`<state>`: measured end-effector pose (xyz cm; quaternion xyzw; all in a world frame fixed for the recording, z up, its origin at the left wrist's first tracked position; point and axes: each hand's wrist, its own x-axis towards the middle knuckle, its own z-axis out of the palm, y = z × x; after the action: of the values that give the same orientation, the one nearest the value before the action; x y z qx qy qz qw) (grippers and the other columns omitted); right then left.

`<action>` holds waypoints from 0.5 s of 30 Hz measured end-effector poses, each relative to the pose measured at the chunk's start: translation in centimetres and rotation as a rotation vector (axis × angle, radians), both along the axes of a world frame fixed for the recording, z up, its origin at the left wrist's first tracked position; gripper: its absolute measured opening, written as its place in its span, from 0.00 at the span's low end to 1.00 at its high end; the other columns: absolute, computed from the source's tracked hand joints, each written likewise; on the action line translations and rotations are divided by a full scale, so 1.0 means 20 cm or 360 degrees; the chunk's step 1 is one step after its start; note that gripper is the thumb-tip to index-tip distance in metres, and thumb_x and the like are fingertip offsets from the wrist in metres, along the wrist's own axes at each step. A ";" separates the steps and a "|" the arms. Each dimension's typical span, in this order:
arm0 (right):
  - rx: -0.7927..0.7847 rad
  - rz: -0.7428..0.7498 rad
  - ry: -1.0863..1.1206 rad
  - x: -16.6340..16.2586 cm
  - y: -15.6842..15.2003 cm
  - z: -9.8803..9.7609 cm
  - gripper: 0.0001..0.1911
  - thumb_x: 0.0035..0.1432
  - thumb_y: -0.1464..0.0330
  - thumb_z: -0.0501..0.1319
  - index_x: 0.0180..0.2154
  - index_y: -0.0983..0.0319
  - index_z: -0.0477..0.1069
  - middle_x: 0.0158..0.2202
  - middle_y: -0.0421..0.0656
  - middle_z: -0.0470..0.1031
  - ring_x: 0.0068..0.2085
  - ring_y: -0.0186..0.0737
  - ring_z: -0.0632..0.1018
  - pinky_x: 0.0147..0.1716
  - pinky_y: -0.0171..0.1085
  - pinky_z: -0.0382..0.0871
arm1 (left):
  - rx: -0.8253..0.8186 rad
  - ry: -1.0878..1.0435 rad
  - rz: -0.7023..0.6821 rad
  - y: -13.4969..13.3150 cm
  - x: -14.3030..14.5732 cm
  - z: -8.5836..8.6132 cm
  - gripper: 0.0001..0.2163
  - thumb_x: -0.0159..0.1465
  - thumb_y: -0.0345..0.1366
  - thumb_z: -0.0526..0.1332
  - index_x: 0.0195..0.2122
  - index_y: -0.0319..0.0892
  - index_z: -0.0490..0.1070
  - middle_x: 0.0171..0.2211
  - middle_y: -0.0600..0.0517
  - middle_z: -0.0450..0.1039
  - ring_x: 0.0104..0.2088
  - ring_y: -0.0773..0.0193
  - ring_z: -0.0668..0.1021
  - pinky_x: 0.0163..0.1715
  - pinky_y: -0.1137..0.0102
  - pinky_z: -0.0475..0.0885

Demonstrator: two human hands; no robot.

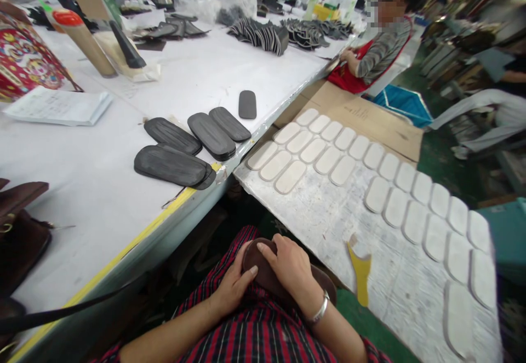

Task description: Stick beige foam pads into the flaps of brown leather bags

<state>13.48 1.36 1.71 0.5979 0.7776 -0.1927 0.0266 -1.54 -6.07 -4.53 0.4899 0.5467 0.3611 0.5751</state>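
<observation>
My left hand (235,285) and my right hand (291,267) are closed on a dark brown, rounded leather piece (266,276) above my lap. Both thumbs press on its upper face, and its far end shows past my right wrist. Part of the piece is hidden under my right hand. On the side board to my right lies a yellow forked tool (361,275). Beyond it, rows of pale oval pieces with dark edges (417,221) lie flat. Ahead on the white table, several dark oval pieces (170,164) are stacked loosely, with one small dark piece (247,105) apart from them.
A brown leather bag (20,226) stands at the left table edge, its dark strap (78,312) hanging across. Farther back are an orange-capped bottle (84,42), folded paper (59,105) and piled dark pieces (261,35). A seated co-worker (382,50) is at the far right.
</observation>
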 end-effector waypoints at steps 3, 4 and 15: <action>0.0038 0.0022 -0.0012 -0.01 -0.01 0.00 0.23 0.60 0.50 0.44 0.32 0.61 0.65 0.31 0.44 0.72 0.34 0.42 0.74 0.31 0.37 0.59 | 0.0003 0.0002 0.0002 -0.01 0.01 0.00 0.27 0.64 0.42 0.49 0.61 0.41 0.42 0.62 0.46 0.49 0.61 0.60 0.53 0.61 0.59 0.47; 0.0046 0.0041 -0.0008 -0.02 -0.01 0.00 0.24 0.59 0.49 0.45 0.32 0.61 0.66 0.31 0.45 0.73 0.34 0.43 0.74 0.31 0.37 0.59 | 0.0001 -0.0002 0.0000 -0.01 0.01 0.00 0.27 0.64 0.42 0.49 0.61 0.41 0.42 0.62 0.46 0.49 0.61 0.60 0.53 0.61 0.59 0.47; 0.0139 0.0043 0.0005 -0.03 -0.02 -0.01 0.24 0.63 0.55 0.42 0.39 0.63 0.70 0.37 0.48 0.75 0.40 0.45 0.75 0.40 0.42 0.64 | -0.0040 -0.0058 0.0030 0.02 0.01 0.05 0.25 0.63 0.42 0.49 0.60 0.40 0.47 0.62 0.47 0.50 0.61 0.61 0.54 0.61 0.61 0.47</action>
<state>12.81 1.00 1.43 0.5876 0.7933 -0.1593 0.0018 -1.32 -5.76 -3.62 0.4708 0.5453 0.3686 0.5876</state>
